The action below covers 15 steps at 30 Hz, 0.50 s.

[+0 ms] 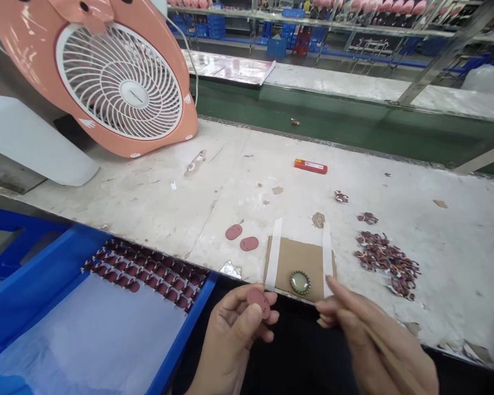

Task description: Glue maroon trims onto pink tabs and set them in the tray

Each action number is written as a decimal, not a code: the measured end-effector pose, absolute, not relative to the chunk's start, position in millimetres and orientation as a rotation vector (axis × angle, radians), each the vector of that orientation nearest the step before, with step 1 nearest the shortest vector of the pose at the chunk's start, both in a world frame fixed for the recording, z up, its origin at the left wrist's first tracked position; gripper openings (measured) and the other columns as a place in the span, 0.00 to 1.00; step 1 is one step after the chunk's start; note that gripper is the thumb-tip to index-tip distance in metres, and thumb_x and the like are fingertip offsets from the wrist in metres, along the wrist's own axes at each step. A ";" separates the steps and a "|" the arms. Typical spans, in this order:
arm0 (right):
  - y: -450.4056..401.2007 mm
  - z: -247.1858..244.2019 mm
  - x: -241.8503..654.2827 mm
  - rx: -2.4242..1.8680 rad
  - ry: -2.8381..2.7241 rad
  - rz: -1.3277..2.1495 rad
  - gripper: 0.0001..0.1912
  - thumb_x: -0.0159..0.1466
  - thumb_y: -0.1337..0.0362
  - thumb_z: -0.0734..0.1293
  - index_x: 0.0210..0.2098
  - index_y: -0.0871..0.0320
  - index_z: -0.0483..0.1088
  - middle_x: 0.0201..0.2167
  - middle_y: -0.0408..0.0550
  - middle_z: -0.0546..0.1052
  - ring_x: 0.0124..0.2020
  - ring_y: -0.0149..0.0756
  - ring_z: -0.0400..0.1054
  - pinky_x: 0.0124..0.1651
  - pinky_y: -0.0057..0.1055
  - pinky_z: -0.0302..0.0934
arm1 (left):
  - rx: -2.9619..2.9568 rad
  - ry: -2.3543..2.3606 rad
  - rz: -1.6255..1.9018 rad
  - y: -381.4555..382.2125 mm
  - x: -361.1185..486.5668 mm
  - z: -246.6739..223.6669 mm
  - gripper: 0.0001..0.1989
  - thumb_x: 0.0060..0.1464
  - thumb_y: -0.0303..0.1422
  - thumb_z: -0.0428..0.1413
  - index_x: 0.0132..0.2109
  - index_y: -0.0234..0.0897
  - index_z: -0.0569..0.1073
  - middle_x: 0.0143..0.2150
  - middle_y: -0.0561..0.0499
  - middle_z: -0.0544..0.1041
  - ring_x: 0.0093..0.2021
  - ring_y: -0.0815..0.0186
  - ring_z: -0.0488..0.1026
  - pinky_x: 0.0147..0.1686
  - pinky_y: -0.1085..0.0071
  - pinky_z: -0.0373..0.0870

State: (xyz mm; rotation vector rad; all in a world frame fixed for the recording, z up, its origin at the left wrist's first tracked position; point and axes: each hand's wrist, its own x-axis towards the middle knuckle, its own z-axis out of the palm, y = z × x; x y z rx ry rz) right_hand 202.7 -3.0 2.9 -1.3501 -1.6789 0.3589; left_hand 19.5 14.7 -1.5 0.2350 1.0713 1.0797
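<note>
My left hand point(241, 329) pinches a dark pink oval piece point(258, 303) with small holes, just in front of the table edge. My right hand point(370, 334) is closed round a thin tan stick point(389, 359), its fingertips near the right edge of a cardboard piece point(302, 255) held down by white tape strips. On the cardboard lies a round jar-lid-like dish point(300, 282) with a ridged rim. Two more oval pieces, one point(234, 232) beside the other point(249, 243), lie left of the cardboard. A pile of small brown parts point(387, 260) sits to its right.
A pink fan point(185, 118) stands at the back left. Below the table edge at left, a blue crate point(72, 241) holds rows of dark red pieces and a white sheet point(94, 329). A red box-cutter-like object point(310, 166) lies farther back on the worn table point(214, 170). Behind runs a green belt point(333, 120).
</note>
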 end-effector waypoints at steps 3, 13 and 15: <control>-7.2 -3.0 214.3 -1.359 -1.540 0.377 0.15 0.74 0.65 0.60 0.53 0.54 0.76 0.33 0.46 0.80 0.27 0.32 0.75 0.28 0.24 0.71 | 0.245 1.041 1.034 14.7 14.4 -3.2 0.17 0.41 0.43 0.73 0.39 0.43 0.85 0.34 0.48 0.85 0.29 0.69 0.77 0.24 0.80 0.72; 4.1 -11.4 211.1 -1.351 -1.724 0.289 0.09 0.70 0.70 0.64 0.44 0.56 0.76 0.34 0.46 0.80 0.32 0.33 0.76 0.35 0.26 0.71 | 0.306 1.014 0.943 16.0 14.9 -7.8 0.17 0.45 0.44 0.71 0.42 0.43 0.85 0.39 0.45 0.86 0.35 0.65 0.78 0.28 0.77 0.74; 1.4 -8.3 210.3 -1.355 -1.698 0.298 0.09 0.71 0.69 0.63 0.45 0.57 0.76 0.33 0.46 0.80 0.30 0.32 0.75 0.32 0.25 0.71 | 0.312 0.995 0.925 16.3 15.4 -8.6 0.16 0.45 0.43 0.71 0.42 0.43 0.85 0.40 0.45 0.86 0.37 0.63 0.80 0.28 0.77 0.74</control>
